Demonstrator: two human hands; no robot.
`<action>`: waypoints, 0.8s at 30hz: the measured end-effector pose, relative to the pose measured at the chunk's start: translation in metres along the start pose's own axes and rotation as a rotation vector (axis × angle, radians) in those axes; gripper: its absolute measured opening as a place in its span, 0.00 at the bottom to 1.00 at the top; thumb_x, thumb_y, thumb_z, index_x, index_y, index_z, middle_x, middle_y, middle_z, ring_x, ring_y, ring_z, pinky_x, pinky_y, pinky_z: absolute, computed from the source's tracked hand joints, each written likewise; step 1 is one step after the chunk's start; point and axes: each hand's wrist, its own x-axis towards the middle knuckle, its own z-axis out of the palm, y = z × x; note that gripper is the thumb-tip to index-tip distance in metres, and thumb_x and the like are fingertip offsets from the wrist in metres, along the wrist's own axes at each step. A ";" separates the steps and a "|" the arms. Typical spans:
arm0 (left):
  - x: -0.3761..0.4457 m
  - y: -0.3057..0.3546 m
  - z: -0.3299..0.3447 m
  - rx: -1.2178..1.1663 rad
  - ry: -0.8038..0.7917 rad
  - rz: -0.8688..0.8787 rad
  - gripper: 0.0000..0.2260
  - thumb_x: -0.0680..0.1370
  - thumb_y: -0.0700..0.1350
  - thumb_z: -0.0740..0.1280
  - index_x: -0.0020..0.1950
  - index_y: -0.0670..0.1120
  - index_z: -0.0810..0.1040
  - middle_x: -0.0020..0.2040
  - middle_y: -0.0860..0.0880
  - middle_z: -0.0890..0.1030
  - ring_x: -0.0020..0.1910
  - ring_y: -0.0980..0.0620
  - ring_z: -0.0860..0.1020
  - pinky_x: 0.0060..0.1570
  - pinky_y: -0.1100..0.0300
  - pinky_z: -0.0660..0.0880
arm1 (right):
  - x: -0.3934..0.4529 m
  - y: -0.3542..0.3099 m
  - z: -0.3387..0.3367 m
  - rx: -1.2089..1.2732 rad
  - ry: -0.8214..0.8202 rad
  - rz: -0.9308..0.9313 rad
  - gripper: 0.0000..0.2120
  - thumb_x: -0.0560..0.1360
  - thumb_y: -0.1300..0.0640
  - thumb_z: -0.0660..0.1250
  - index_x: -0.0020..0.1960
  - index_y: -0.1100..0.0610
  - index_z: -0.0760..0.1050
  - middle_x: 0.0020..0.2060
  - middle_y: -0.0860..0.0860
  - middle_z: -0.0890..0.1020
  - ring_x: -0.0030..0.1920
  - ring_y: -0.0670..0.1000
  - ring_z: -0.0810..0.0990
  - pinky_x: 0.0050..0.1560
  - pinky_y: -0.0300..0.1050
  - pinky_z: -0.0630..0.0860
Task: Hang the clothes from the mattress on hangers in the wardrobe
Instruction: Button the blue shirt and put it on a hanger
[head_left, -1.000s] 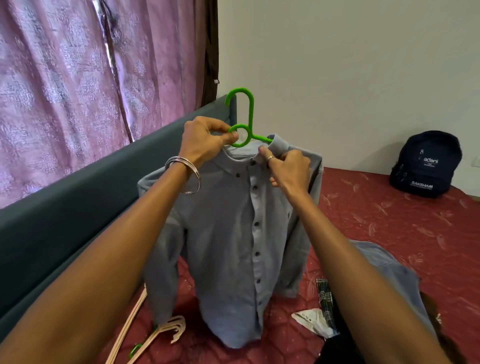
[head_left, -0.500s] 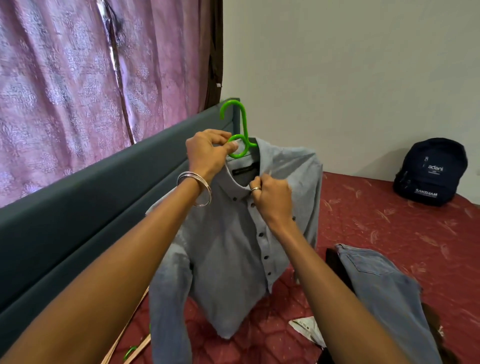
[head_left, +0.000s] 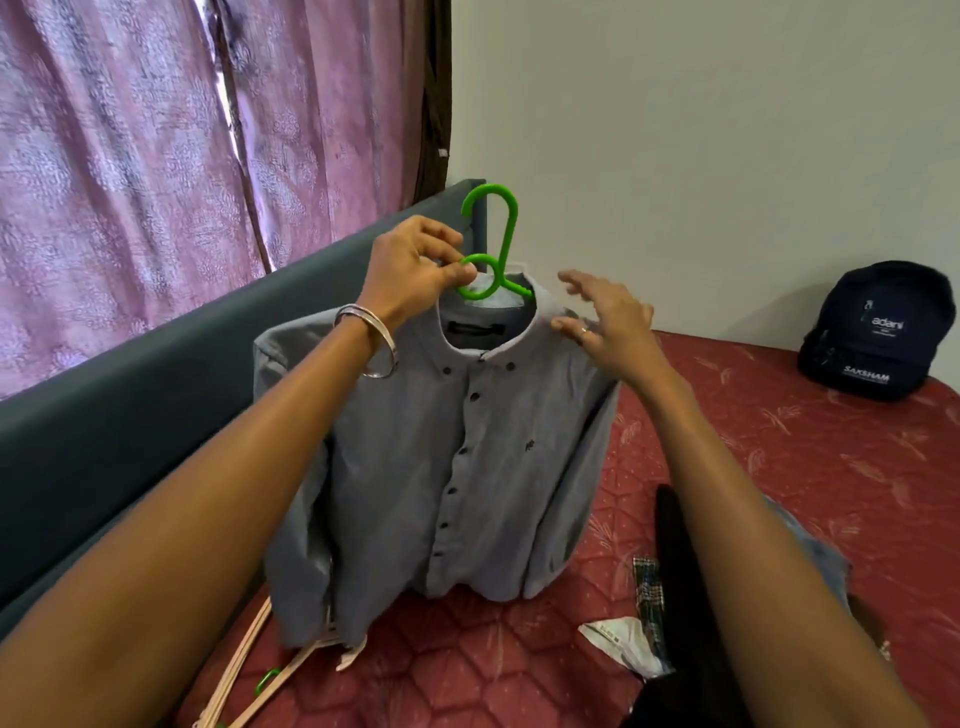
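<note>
Left hand (head_left: 410, 270): pinching the green hanger (head_left: 493, 249) at its lower loop, holding it up.
Right hand (head_left: 605, 319): hovering at the collar — fingers spread, gripping nothing.
Grey shirt (head_left: 457, 457): hanging on the hanger above the red mattress (head_left: 779, 467) — hem brushing it.
Backpack (head_left: 878, 330): sitting against the wall.

Soft daylight glows through the curtain (head_left: 130, 171); the right hand (head_left: 605, 322) is motion-blurred, and wide-angle bending shows at the edges.
</note>
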 end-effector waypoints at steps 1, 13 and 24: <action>0.002 0.000 -0.005 0.013 0.012 0.015 0.08 0.68 0.42 0.77 0.45 0.44 0.84 0.50 0.50 0.80 0.46 0.57 0.77 0.45 0.73 0.72 | -0.002 0.014 -0.001 0.004 -0.101 0.000 0.22 0.72 0.51 0.71 0.64 0.53 0.74 0.56 0.53 0.81 0.56 0.55 0.78 0.54 0.48 0.70; -0.008 -0.010 -0.004 0.180 0.231 -0.087 0.12 0.68 0.53 0.74 0.45 0.47 0.85 0.47 0.52 0.82 0.46 0.53 0.79 0.52 0.51 0.77 | -0.002 0.002 -0.028 0.060 -0.112 0.069 0.19 0.72 0.71 0.67 0.62 0.62 0.77 0.57 0.58 0.82 0.58 0.55 0.80 0.58 0.38 0.71; -0.043 0.002 -0.056 0.228 0.482 -0.171 0.11 0.67 0.54 0.70 0.39 0.48 0.85 0.41 0.55 0.80 0.43 0.54 0.79 0.49 0.51 0.76 | 0.013 -0.075 0.036 -0.179 0.080 -0.382 0.41 0.64 0.59 0.77 0.74 0.58 0.64 0.59 0.57 0.77 0.57 0.60 0.75 0.58 0.58 0.68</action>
